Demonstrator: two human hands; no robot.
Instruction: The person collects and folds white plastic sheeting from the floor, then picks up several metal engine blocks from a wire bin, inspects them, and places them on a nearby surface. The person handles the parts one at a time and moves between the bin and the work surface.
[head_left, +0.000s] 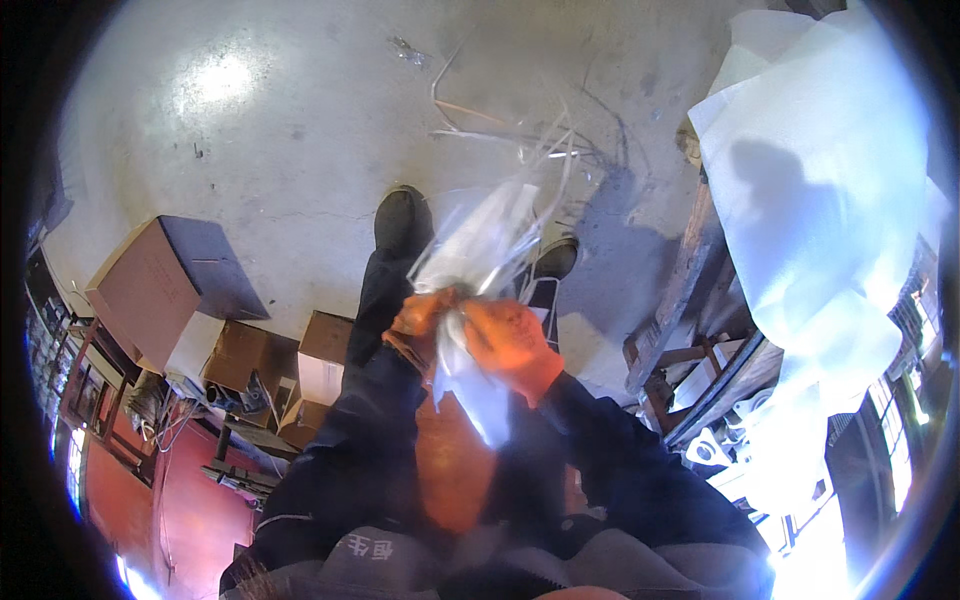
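**Bunched and Held Fast**

Held out before dark-trousered legs point(370, 295), above a grey floor point(300, 130): a bundle of white plastic strips point(490, 230), drawn in to a narrow neck, with loose ends fanned out toward the shoes and a pale tail point(472, 390) hanging back toward the body. Gripped at the neck by the left hand point(418, 320) and, just beside it, by the right hand point(512, 345), both closed on the plastic, both in orange work gloves point(538, 372).

In hand, to judge by the pose: gathering and tightening the middle of the bundle. Called for next, most likely: a steady pinch on one side to keep the neck from springing open, and careful fingerwork on the other to catch stray strands.

Hidden behind the gloves: most fingertips, and any knot or twist at the neck. Blurred: the far strip ends, hard to tell apart from scraps on the floor. Partly covered by the bundle: the right shoe point(558, 260). Uncertain in kind: an orange shape point(455, 470) between the thighs. Washed out by glare toward the lower right: a draped white sheet point(820, 250).
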